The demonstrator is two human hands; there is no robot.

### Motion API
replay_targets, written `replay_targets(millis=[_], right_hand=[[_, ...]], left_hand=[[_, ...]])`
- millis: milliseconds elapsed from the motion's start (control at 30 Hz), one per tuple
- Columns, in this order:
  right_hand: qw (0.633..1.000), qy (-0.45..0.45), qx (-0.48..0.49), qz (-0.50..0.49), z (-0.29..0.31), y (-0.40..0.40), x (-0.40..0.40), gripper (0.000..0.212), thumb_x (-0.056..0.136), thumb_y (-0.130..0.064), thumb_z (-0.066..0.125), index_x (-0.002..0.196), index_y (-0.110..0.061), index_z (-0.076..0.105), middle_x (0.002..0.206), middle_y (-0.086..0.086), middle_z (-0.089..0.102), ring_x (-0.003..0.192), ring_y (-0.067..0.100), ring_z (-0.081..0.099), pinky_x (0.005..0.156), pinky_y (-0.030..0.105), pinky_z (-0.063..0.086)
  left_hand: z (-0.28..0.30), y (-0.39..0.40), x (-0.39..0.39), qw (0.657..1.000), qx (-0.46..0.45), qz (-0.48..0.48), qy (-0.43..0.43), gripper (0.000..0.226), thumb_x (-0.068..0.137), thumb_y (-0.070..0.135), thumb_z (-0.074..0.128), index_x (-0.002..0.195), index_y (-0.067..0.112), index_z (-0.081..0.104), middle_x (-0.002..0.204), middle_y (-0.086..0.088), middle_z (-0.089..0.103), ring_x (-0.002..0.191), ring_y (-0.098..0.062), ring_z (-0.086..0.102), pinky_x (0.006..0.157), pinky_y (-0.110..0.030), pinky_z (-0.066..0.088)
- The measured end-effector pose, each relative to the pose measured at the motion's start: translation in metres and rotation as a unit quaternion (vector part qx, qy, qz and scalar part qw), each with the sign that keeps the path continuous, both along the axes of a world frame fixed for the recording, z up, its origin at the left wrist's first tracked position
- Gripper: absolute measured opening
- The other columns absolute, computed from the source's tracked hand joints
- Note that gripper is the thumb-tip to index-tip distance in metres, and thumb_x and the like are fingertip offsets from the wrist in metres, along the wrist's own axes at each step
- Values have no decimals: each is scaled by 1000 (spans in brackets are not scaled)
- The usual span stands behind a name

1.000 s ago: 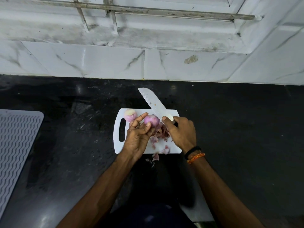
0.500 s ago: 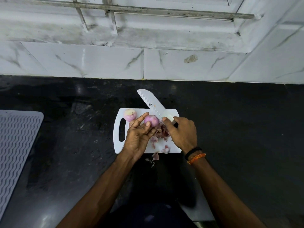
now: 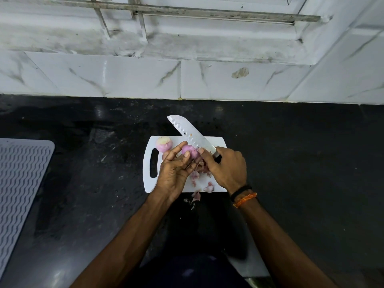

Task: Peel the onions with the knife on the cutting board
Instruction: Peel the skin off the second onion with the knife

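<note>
Purple onion (image 3: pixel 190 151) was held above the white cutting board (image 3: pixel 216 142) in L hand (image 3: pixel 174 173) fingertips, R hand (image 3: pixel 226 167) gripped santoku knife (image 3: pixel 191 134) w/ blade at onion, peeled onion (image 3: pixel 164 144) & skin scraps (image 3: pixel 200 173) on board.

Your view is dim over the black surface (image 3: pixel 291 163), which swallows detail and gives back only a few soft glints near its far edge and at the lower left, while the white tiled wall (image 3: pixel 124 80) and the cutting board (image 3: pixel 216 142) stand out brightly. The light seems to fall from above and ahead of you, since your arms throw a broad dark shadow on the surface toward your body. The wide lens bends the wall's lines and the edges, and the upper left by the window bars (image 3: pixel 104 23) is smeared, whereas the centre stays fairly sharp.
</note>
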State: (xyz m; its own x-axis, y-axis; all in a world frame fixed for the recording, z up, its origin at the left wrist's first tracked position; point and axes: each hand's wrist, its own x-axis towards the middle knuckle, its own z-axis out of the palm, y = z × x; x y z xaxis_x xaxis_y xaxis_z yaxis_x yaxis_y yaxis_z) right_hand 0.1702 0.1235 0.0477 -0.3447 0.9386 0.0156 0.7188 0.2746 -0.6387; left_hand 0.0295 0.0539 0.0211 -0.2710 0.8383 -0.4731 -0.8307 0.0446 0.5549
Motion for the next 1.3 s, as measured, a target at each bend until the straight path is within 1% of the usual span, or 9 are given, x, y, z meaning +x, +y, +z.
replay_targets(millis=[100, 200, 433, 567, 733, 933, 1067, 1167, 1300], right_hand=[[1000, -8, 22, -2, 3, -2, -2, 57, 78, -83, 46, 60, -30, 50, 51, -15, 50, 49, 2, 51, 49, 20, 31], [999, -25, 38, -5, 2, -2, -3, 58, 80, -80, 52, 54, -29, 42, 47, -15, 44, 46, 1, 47, 47, 20, 26], [999, -20, 32, -18, -3, 5, -1, 63, 82, -82, 46, 53, -27, 48, 47, -12, 49, 46, 6, 51, 48, 20, 31], [999, -9, 36, 37, -8, 4, 2, 63, 82, -82, 49, 72, -23, 69, 55, -10, 58, 53, 5, 56, 48, 18, 34], [996, 4, 25, 90, -8, -3, 11, 54, 82, -70, 62, 55, -23, 57, 48, -7, 52, 48, 6, 53, 45, 16, 30], [996, 40, 1, 77, -1, 0, 18, 53, 81, -71, 62, 52, -30, 48, 44, -11, 45, 49, 6, 54, 44, 17, 28], [995, 66, -21, 77, -3, -3, 20, 52, 79, -75, 61, 53, -30, 59, 48, -13, 54, 50, 4, 56, 44, 20, 33], [995, 83, -41, 43, -5, -7, 20, 62, 78, -77, 57, 57, -20, 66, 50, -6, 60, 48, 10, 55, 47, 36, 42], [994, 86, -62, -28, -6, -2, 22, 49, 81, -66, 67, 61, -21, 68, 53, -6, 63, 51, 9, 58, 48, 29, 38]], left_hand=[[2, 0, 1, 1000, -1, -10, 14, 39, 79, 5, 66, 117, 10, 65, 108, -14, 74, 97, -24, 73, 81, -37, 60], [5, 0, 3, 999, -5, -13, 32, 36, 79, 6, 67, 115, 8, 66, 102, -12, 75, 95, -23, 73, 82, -37, 60], [10, 1, 3, 1000, -8, -8, 19, 29, 88, 16, 64, 114, 1, 64, 113, -20, 69, 109, -31, 68, 91, -43, 57], [11, 5, 3, 999, -37, 22, -1, 15, 91, 4, 61, 106, 4, 63, 99, -13, 71, 92, -23, 73, 76, -37, 60], [25, 6, 6, 1000, -5, 25, 0, 15, 85, 2, 58, 99, 4, 61, 80, -8, 74, 77, -16, 73, 62, -30, 59], [20, 9, 10, 994, -70, 63, -48, 36, 94, 0, 56, 129, 6, 53, 103, -15, 68, 95, -25, 69, 61, -30, 59], [21, 13, 12, 991, -88, 75, -69, 32, 95, 7, 59, 127, 5, 59, 94, -11, 71, 96, -24, 67, 67, -32, 61], [22, 12, 7, 992, -83, 67, -64, 31, 94, 12, 63, 124, 2, 61, 98, -13, 73, 95, -24, 72, 71, -34, 62], [28, 10, 6, 995, -54, 41, -75, 23, 92, 12, 66, 110, -2, 63, 109, -23, 72, 98, -31, 73, 77, -37, 62]])
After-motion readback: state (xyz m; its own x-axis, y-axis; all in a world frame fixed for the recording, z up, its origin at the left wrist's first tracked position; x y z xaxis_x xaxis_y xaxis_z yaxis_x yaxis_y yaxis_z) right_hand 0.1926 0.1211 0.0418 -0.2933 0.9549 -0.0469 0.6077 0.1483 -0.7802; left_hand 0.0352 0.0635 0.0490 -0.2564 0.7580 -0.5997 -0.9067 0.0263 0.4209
